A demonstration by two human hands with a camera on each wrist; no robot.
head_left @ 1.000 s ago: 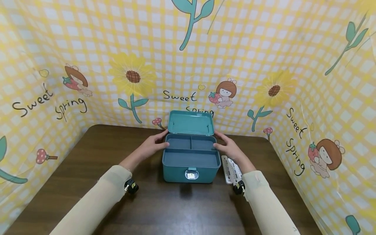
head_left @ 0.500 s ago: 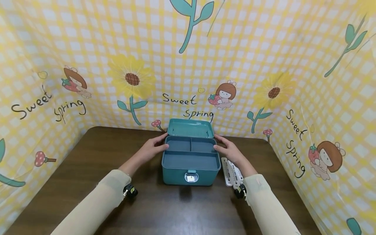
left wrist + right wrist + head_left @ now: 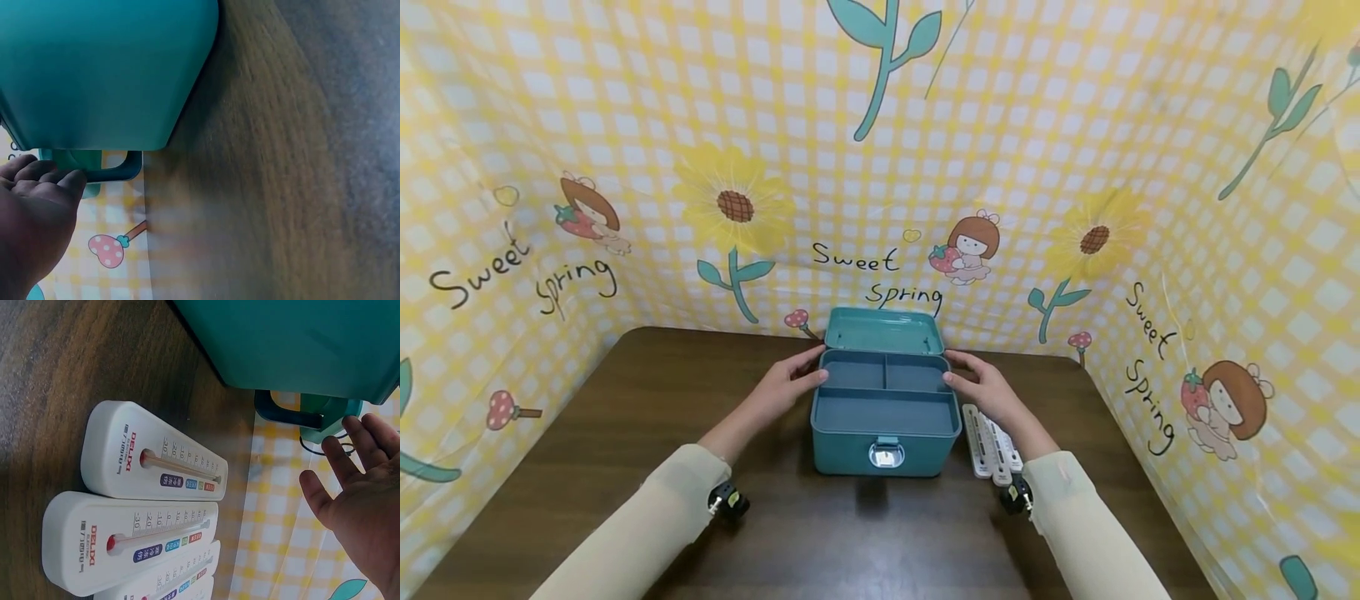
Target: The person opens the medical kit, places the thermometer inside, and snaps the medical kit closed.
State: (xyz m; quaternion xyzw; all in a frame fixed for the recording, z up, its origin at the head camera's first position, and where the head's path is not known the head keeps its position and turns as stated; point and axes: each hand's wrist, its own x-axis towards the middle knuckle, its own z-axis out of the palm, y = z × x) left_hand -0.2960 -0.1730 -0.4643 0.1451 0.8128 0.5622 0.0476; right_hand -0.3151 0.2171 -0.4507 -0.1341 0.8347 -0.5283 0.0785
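Note:
A teal storage box (image 3: 880, 454) stands on the table with its lid (image 3: 883, 332) tipped back. A grey tray with three compartments (image 3: 883, 411) fills its top, and a metal clasp (image 3: 887, 454) sits at the front. My left hand (image 3: 782, 387) rests at the left rear corner, thumb at the rim and fingers behind. My right hand (image 3: 988, 390) mirrors it at the right rear corner. In the left wrist view the fingers (image 3: 53, 178) overlap the dark handle (image 3: 128, 169) behind the box. Fingers (image 3: 340, 459) look extended and spread near the lid in the right wrist view.
Several white thermometers (image 3: 144, 537) lie side by side on the table, right of the box and beneath my right forearm. A yellow checked cloth (image 3: 880, 183) hangs around the brown wooden table (image 3: 872, 550) at the back and both sides.
The lid has tipped farther back and looks lower and more foreshortened. Both hands stay at the rear corners of the box. The head view has shifted slightly.

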